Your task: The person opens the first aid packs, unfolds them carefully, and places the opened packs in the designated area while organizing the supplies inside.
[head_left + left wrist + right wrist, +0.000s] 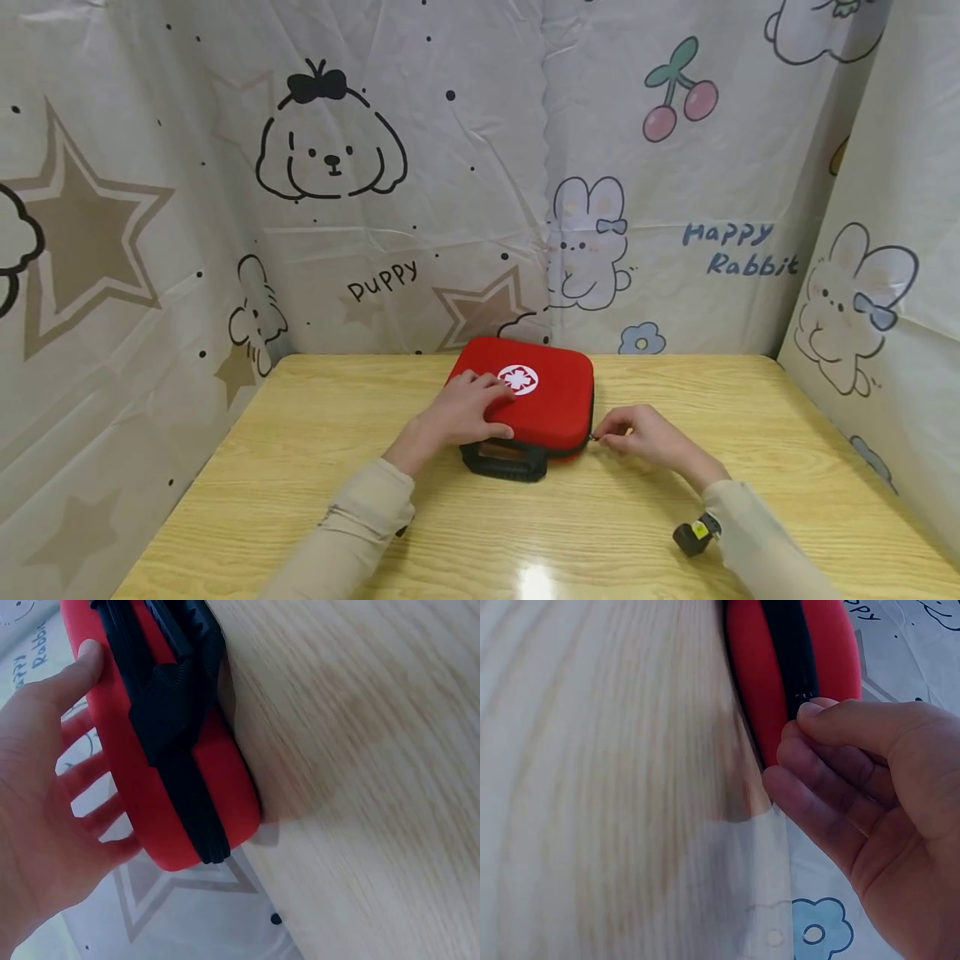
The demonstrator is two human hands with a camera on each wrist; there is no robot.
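A red zippered first-aid case [558, 392] with a white round emblem lies on the table, its black handle [506, 468] toward me. My left hand [467, 408] rests on the lid's left part, the thumb near the front edge and the other fingers spread over the top. In the left wrist view, the case's black zipper band [187, 791] runs around its side below the thumb. At the right front corner, my right hand [637, 433] pinches the zipper pull [804, 697] between thumb and index finger. The fingertips mostly cover the pull.
The wood-grain table [330, 467] ends at a cloth backdrop [480, 167] printed with puppies, rabbits and stars, close behind the case. Cloth also hangs along the left and right sides. A small black device [693, 535] is strapped at the right wrist.
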